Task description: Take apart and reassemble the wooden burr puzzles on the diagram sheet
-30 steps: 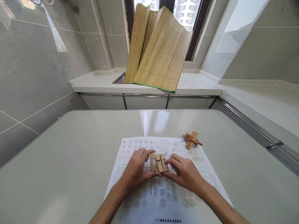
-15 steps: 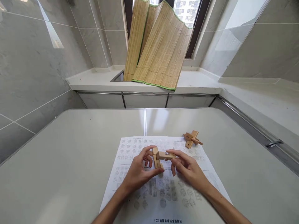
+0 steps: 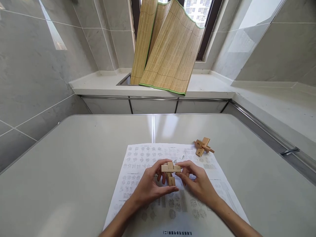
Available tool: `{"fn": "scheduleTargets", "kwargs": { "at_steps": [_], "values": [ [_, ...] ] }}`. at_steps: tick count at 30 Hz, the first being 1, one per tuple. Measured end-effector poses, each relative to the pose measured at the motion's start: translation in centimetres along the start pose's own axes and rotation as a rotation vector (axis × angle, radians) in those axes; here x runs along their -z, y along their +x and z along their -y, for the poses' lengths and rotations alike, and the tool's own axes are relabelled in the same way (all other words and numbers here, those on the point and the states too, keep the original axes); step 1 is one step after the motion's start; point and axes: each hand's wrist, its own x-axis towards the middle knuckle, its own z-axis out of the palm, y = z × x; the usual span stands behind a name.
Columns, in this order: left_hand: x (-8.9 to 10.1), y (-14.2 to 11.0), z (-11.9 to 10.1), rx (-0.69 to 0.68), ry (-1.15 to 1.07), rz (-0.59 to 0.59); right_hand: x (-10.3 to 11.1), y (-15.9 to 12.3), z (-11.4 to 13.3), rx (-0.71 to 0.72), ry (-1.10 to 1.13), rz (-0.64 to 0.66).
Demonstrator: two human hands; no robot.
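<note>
Between my hands are light wooden puzzle pieces that cross each other above the printed sheet. My left hand (image 3: 154,182) grips an upright wooden puzzle piece (image 3: 171,181) between its thumb below and fingers above. With thumb and fingertips, my right hand (image 3: 196,177) pinches the right end of a crosswise wooden puzzle bar (image 3: 168,168). The bar lies across the upper part of the upright piece; how the notches fit is too small to tell. Beyond my right hand, an assembled wooden cross puzzle (image 3: 202,146) with dark numbers rests at the sheet's far right corner.
The printed instruction sheet (image 3: 123,191), covered in small diagrams, lies upside down to me on the pale table (image 3: 61,171). Behind the table is a white ledge (image 3: 98,86), with a bamboo mat (image 3: 170,56) leaning against the window. Tiled walls stand on both sides.
The crosswise bar has shifted left and now lies across the upright piece instead of sticking out to its right. Both hands have come closer together and a little nearer to me.
</note>
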Motion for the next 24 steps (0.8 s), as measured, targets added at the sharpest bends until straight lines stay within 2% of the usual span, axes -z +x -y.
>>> {"fn": "scheduleTargets", "kwargs": {
  "at_steps": [11, 19, 24],
  "values": [
    [0.02, 0.0, -0.06, -0.016, -0.025, 0.018, 0.32, 0.09, 0.47, 0.064, -0.055, 0.011],
    [0.09, 0.04, -0.02, -0.048, -0.041, 0.02, 0.27, -0.09, 0.56, 0.048, -0.061, 0.017],
    [0.05, 0.08, -0.07, 0.005, -0.086, 0.003, 0.1, 0.11, 0.53, -0.003, -0.041, 0.034]
  ]
}}
